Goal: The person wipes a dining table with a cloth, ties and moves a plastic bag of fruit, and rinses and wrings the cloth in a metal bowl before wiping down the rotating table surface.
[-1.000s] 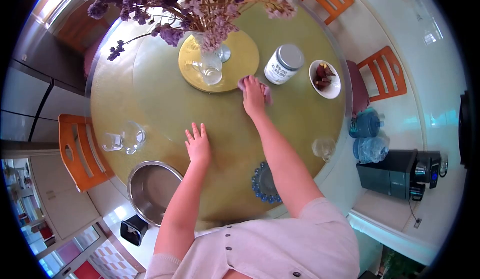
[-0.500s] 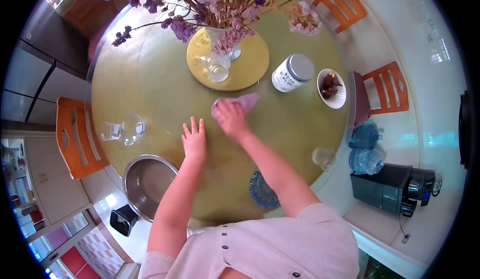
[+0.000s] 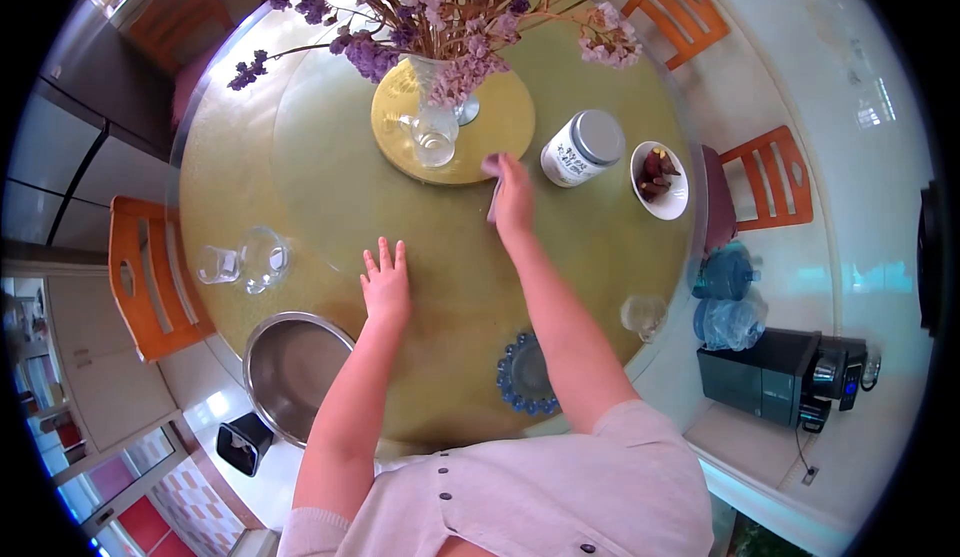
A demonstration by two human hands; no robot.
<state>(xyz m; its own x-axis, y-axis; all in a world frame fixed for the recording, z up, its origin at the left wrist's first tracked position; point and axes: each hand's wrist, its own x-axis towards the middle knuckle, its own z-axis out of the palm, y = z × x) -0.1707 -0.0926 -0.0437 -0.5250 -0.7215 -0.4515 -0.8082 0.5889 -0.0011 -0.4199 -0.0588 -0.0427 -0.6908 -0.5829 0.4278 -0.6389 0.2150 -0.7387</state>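
Note:
My right hand (image 3: 513, 195) holds a pinkish-purple cloth (image 3: 493, 169) at the front right edge of the gold round board (image 3: 390, 112), left of a white jar with a grey lid (image 3: 583, 147). Much of the cloth is hidden by the hand. My left hand (image 3: 386, 282) lies flat on the greenish round table (image 3: 330, 187), fingers spread, holding nothing. A glass cup (image 3: 434, 139) and a glass vase of dried purple flowers (image 3: 430, 79) stand on the board.
A metal basin (image 3: 295, 375) sits at the near left edge, with glassware (image 3: 265, 259) beyond it. A blue-rimmed glass dish (image 3: 526, 375) is near my right forearm. Farther right are a clear glass (image 3: 642, 315) and a white bowl of dark red food (image 3: 660, 179). Orange chairs (image 3: 150, 277) surround the table.
Between the earlier frames, my right hand swept left and nearer with the cloth; it has since gone back right and away, beside the board. My left hand stays in place on the table.

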